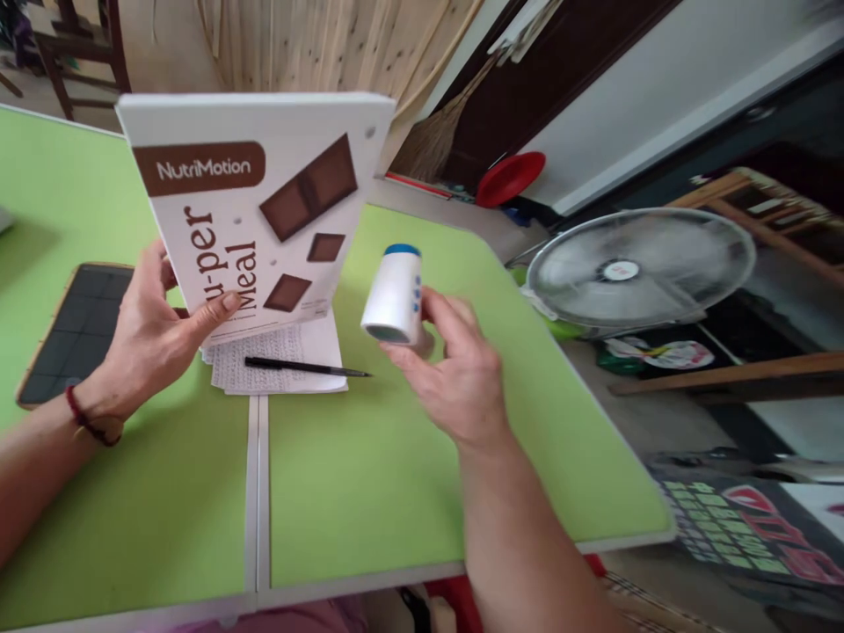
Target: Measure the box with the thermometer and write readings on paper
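Note:
My left hand (149, 338) grips the lower left edge of a white NutriMotion box (230, 220), thumb across its front. The box is tilted up above the table and shows brown chocolate pieces. In my right hand (462, 369) is a small white handheld device (389, 294) with a blue top, blue side buttons and a dark oval end, held apart from the box. Below the box lie written paper sheets (296, 356), partly hidden by it. A black pen (307, 366) rests across them.
A phone (72, 334) lies on the green table (356, 492) at left. Beyond the table's right edge are a round fan (633, 268), a red plastic basin (511, 178) and a straw broom (432, 145). A wooden chair (79, 57) stands at the back left.

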A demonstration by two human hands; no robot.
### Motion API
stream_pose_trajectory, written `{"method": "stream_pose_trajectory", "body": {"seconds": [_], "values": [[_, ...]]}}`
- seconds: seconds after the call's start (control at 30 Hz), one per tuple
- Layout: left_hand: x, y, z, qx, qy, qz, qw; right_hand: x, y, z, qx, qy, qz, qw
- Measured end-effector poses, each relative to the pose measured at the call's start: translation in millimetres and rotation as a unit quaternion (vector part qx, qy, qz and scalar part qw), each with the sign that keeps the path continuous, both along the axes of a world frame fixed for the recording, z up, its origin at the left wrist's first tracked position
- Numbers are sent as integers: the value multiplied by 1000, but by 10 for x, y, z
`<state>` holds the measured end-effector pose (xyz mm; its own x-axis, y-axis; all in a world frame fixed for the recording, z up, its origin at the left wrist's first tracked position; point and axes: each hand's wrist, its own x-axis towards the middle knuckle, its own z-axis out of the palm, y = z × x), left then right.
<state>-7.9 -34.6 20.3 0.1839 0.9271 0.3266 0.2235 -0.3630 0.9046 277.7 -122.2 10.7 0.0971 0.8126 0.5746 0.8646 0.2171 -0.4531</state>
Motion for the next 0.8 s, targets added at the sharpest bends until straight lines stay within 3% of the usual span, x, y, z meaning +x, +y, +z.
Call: {"method": "stream_pose_trajectory", "body": {"seconds": [0.17, 0.33, 0.8], "values": [[-5, 78, -96, 34, 32, 17, 999, 3, 153, -191, -14, -18, 22, 1000], [-15, 129, -158, 53, 57, 25, 997, 29, 254, -324, -69, -13, 14, 997], [-20, 158, -137, 48, 66, 1, 997, 64, 345, -415, -73, -23, 43, 996]]}}
